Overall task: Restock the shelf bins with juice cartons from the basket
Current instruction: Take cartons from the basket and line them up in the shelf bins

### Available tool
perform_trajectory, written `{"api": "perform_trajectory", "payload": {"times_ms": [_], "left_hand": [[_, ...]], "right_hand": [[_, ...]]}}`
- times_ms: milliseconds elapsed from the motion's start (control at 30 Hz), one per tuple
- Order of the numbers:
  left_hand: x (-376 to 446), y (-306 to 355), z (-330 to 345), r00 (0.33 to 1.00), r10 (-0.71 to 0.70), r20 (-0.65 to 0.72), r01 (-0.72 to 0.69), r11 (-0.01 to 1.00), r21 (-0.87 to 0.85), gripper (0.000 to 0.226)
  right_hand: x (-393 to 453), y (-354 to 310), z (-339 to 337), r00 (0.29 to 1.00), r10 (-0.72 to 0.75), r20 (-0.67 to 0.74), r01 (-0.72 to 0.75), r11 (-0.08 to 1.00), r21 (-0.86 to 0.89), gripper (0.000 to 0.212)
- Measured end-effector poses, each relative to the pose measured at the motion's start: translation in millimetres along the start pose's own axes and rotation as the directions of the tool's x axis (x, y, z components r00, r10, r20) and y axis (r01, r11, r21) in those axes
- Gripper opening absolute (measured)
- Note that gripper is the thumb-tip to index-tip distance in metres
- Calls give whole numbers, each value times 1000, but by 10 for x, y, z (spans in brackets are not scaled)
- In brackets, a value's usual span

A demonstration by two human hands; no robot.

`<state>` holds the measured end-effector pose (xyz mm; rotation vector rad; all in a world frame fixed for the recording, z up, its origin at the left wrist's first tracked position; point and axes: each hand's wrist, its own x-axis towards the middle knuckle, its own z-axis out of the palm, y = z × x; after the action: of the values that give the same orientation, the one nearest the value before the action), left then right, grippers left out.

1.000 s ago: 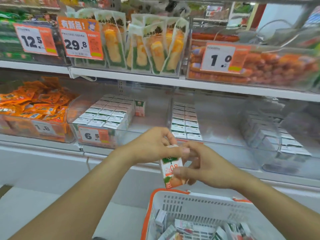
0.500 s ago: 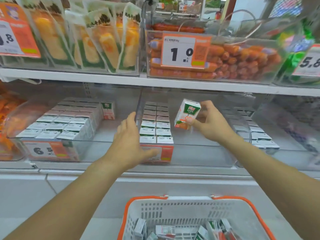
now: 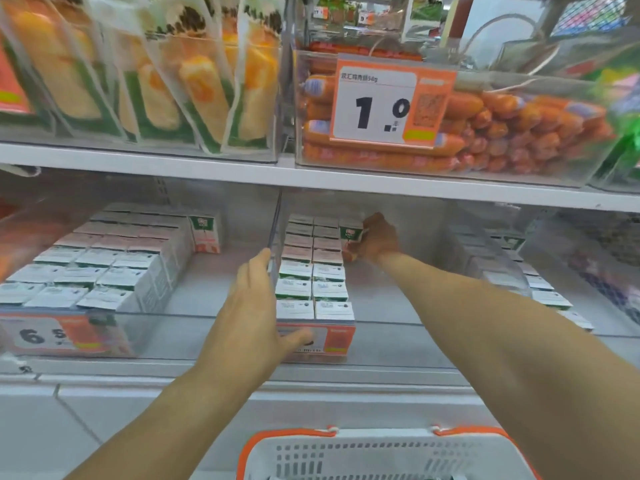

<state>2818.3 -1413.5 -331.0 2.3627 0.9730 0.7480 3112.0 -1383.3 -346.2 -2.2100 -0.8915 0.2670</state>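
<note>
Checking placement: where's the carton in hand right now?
Head view, centre: juice carton gripped by right hand at the middle bin's back, right of the stocked rows.

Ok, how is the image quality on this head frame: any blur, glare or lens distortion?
Head view: wide-angle bend curves the shelf edge; edges smear, left price tag blurred; clear bin walls haze the cartons; right hand and juice carton soft; lighting even.

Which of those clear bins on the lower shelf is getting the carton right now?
The middle bin: the right hand holds a juice carton at its back, starting a third column beside two full ones. The left hand rests on its front corner.
</note>
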Motion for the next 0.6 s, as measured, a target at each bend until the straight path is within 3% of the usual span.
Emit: {"api": "perform_trajectory", "payload": {"times_ms": [100, 300, 400, 500, 600], "left_hand": [[30, 5, -13, 1000, -10, 1, 10, 1000, 4, 124], [-10, 60, -41, 999, -27, 22, 27, 1000, 9, 124], [-24, 79, -87, 998, -29, 57, 27, 999, 31, 125], [-62, 185, -162, 988, -62, 142, 40, 987, 153, 127], [-70, 383, -219, 992, 128, -6, -124, 975, 183, 104]], "right_hand": [[35, 57, 23, 1000, 28, -14, -27, 999, 45, 65], [-90, -66, -218, 998, 33, 48, -26, 992, -126, 66], [-448, -144, -589, 991, -132, 1, 131, 981, -146, 32], [-1180, -147, -956, 957, -287, 45, 281, 953, 111, 7], [-1863, -101, -1222, 882, -400, 249, 308, 889, 338, 10]]}}
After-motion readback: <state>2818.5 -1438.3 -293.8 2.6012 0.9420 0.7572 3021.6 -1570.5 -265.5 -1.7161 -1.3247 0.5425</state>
